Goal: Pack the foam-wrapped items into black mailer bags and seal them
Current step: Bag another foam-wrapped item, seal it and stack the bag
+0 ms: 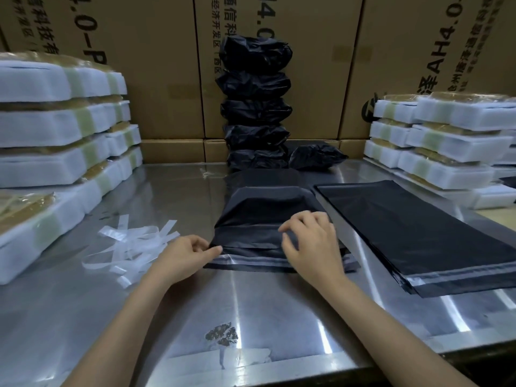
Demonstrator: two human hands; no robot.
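A filled black mailer bag (262, 213) lies on the steel table (195, 303) in front of me, its open flap with a grey adhesive strip (251, 259) toward me. My left hand (187, 254) pinches the bag's near left corner by the strip. Over the bag's near right part, my right hand (310, 244) has its fingers curled, the fingertips pressing the black film. A pile of flat empty black mailers (413, 233) lies to the right. Foam-wrapped items are stacked at the left (55, 135) and at the right (446, 141).
Sealed black packages (255, 101) are piled in a column at the back centre, one more (315, 157) beside its foot. Peeled white liner strips (134, 247) litter the table left of the bag. Cardboard cartons (156, 65) wall off the back.
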